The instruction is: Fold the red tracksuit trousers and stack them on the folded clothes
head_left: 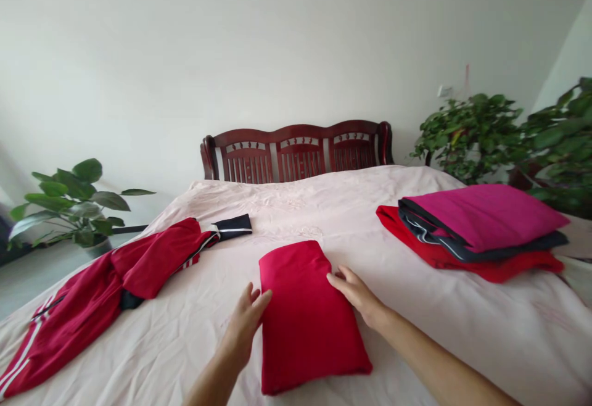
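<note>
While the head view looks down the bed [324,208], a folded red garment [305,316] lies flat on its pale sheet, near the middle. The left hand [247,319] and right hand [356,292] press its side edges with fingers open, gripping nothing. To the right sits a stack of folded clothes [476,230]; to the left sprawls an unfolded red jacket [102,295]

Folded red garment [305,316] (flat, mid-bed).
</note>
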The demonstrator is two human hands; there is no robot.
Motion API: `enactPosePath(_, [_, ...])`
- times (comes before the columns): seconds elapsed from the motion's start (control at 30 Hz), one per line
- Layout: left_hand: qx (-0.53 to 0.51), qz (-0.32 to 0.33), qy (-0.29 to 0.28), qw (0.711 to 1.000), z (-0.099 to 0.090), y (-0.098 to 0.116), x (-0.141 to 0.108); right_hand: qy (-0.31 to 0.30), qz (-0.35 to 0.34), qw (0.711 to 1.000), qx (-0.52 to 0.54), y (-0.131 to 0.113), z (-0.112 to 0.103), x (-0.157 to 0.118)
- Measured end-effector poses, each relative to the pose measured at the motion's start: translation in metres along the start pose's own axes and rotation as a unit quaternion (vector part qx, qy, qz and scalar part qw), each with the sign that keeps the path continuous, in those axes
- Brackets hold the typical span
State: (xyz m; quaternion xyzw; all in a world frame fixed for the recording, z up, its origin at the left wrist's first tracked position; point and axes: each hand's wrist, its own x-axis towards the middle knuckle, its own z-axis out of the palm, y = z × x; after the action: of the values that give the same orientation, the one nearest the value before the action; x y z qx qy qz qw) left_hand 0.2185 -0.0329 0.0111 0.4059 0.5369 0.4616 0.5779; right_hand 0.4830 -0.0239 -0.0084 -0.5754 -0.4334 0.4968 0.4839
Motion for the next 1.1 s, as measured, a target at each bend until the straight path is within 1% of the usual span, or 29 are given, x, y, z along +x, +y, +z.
enactPosePath(0.03, [-0.030,-0.042,-0.018,0.999,0.000,0.005,0.005,-0.036,0.012,0.998,0.045,-0.004,0.004,-0.008])
enactPosePath(0.1, [-0.066,-0.102,-0.071,0.990,0.002,0.010,0.011,-0.089,0.045,0.988,0.121,-0.015,0.013,-0.017])
enactPosePath(0.17, [-0.120,-0.167,-0.132,0.970,0.007,0.010,0.013,-0.110,0.087,0.976,0.169,-0.024,0.017,-0.018])
enactPosePath(0.2, [-0.149,-0.199,-0.148,0.957,0.009,0.009,0.013,-0.115,0.108,0.970,0.185,-0.027,0.018,-0.016])
enactPosePath(0.27, [-0.194,-0.240,-0.156,0.938,0.014,0.006,0.011,-0.128,0.141,0.959,0.209,-0.028,0.017,-0.011])
enactPosePath(0.33, [-0.216,-0.241,-0.147,0.935,0.016,0.004,0.008,-0.147,0.150,0.951,0.228,-0.027,0.013,-0.008])
enactPosePath(0.4, [-0.226,-0.226,-0.142,0.937,0.017,0.004,0.004,-0.177,0.139,0.946,0.235,-0.025,0.011,-0.008])
enactPosePath(0.5, [-0.229,-0.206,-0.134,0.942,0.017,0.010,-0.004,-0.224,0.098,0.940,0.238,-0.025,0.008,-0.015])
enactPosePath(0.6, [-0.215,-0.180,-0.122,0.952,0.019,0.022,-0.013,-0.245,0.062,0.930,0.266,-0.026,0.008,-0.024])
enactPosePath(0.67, [-0.199,-0.155,-0.121,0.960,0.021,0.031,-0.019,-0.238,0.088,0.921,0.297,-0.023,0.009,-0.030])
enactPosePath(0.73, [-0.189,-0.148,-0.128,0.962,0.023,0.038,-0.025,-0.225,0.142,0.907,0.327,-0.018,0.009,-0.035])
enactPosePath(0.8, [-0.187,-0.171,-0.138,0.958,0.025,0.042,-0.029,-0.213,0.185,0.895,0.346,-0.012,0.008,-0.042])
enactPosePath(0.87, [-0.194,-0.209,-0.154,0.946,0.026,0.042,-0.034,-0.196,0.200,0.894,0.351,-0.009,0.005,-0.052])
enactPosePath(0.93, [-0.202,-0.247,-0.169,0.932,0.028,0.039,-0.038,-0.175,0.191,0.902,0.347,-0.009,-0.001,-0.062])
enactPosePath(0.97, [-0.206,-0.258,-0.174,0.928,0.030,0.036,-0.041,-0.167,0.174,0.908,0.344,-0.011,-0.005,-0.068])
enactPosePath(1.03, [-0.206,-0.260,-0.171,0.928,0.037,0.029,-0.045,-0.157,0.119,0.921,0.336,-0.016,-0.015,-0.077])
enactPosePath(1.1, [-0.196,-0.242,-0.169,0.935,0.045,0.022,-0.047,-0.147,0.060,0.934,0.320,-0.025,-0.026,-0.083])
